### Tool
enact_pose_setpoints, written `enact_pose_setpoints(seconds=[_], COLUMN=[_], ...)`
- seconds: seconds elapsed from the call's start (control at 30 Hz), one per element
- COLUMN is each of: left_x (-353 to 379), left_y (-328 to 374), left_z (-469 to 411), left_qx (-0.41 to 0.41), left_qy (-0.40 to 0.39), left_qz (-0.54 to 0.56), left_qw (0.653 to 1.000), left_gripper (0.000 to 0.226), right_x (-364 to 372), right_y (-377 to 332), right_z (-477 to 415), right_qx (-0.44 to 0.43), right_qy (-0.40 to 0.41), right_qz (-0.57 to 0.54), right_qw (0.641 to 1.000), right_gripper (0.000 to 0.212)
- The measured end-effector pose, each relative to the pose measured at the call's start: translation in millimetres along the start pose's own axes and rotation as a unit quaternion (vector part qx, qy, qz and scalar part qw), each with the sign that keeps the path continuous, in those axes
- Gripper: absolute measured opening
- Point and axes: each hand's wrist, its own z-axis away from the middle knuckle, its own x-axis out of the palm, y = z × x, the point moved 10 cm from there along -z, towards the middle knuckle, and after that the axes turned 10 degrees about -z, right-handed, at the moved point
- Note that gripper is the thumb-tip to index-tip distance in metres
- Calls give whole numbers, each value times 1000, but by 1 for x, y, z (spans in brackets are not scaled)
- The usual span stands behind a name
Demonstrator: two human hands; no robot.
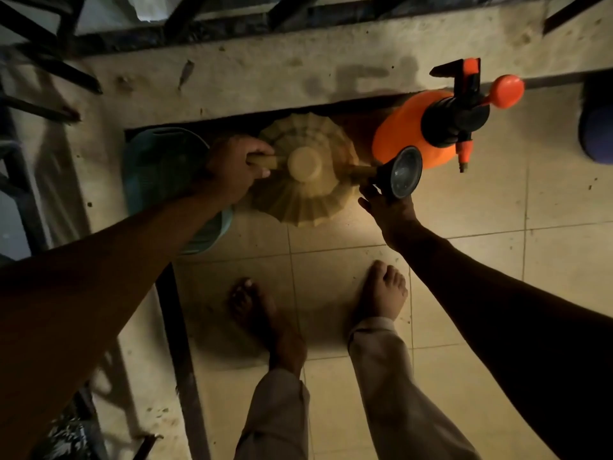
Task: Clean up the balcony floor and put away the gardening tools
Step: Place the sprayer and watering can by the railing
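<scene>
at the foot of the ledge (265,78), left hand (232,167): curled round the tan handle (265,160) of the watering can (298,200), knuckles up, gripping it.
right hand (388,207): reaches in from the right, fingers closed under the neck of the black spray head (406,172) at the end of the spout (363,171); the head hides the fingertips, so i cannot tell how firm the hold is.
watering can: ribbed tan body seen from above, low by the ledge, between the two hands; i cannot tell whether it rests on the tiles or is just lifted.
long axis: handle to spout runs left to right across the view, handle at the left hand, spout at the right.
nearer hand: both are on it; the left has the carrying grip, so a lift would likely turn on that hand, with the right steadying the spout.
sprayer (401,127): orange, black pump top, just right of the can, beside the spray head, close enough to be knocked.
tub (159,161): teal, behind the left hand, partly under the forearm.
beyond: bare feet (381,290) on the tiled floor (464,277); dark railing (199,24) above the ledge.
writing: no brand, label or lettering can be read.
</scene>
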Motion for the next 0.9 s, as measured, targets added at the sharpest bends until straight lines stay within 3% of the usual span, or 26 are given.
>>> enact_pose_setpoints(seconds=[0.2, 0.27, 0.37, 0.43, 0.5, 0.7, 0.83, 0.9], left_x=[1, 1, 18, 43, 55, 59, 51, 45], left_y=[-4, -11, -35, -30, -21, -7, 0, -1], left_z=[2, 10, 36, 47, 49, 34, 30, 26], left_qx=[-20, -96, -308, -372, -390, -383, -365, -358], left_qy=[-2, 7, 1, -53, -81, -76, -72, -56], left_qz=[7, 51, 220, 355, 431, 400, 390, 372], left_qw=[1000, 994, 926, 856, 810, 829, 842, 854], left_gripper=[46, 60, 62, 59, 65, 67, 76, 79], right_x=[-37, -50, -65, -60, -50, -39, -40, -41], right_y=[34, 24, -11, -26, -34, -32, -12, -1], right_z=[2, 12, 22, 24, 21, 10, 28, 42], right_qx=[137, 143, 87, 75, 78, 59, 86, 102], right_qy=[48, 84, 146, 135, 100, 88, 92, 94], right_qz=[59, 23, -25, -76, -97, 22, 9, 3], right_qw=[988, 986, 985, 985, 987, 994, 992, 990], right_gripper=[36, 35, 31, 33, 37, 51, 64, 56])
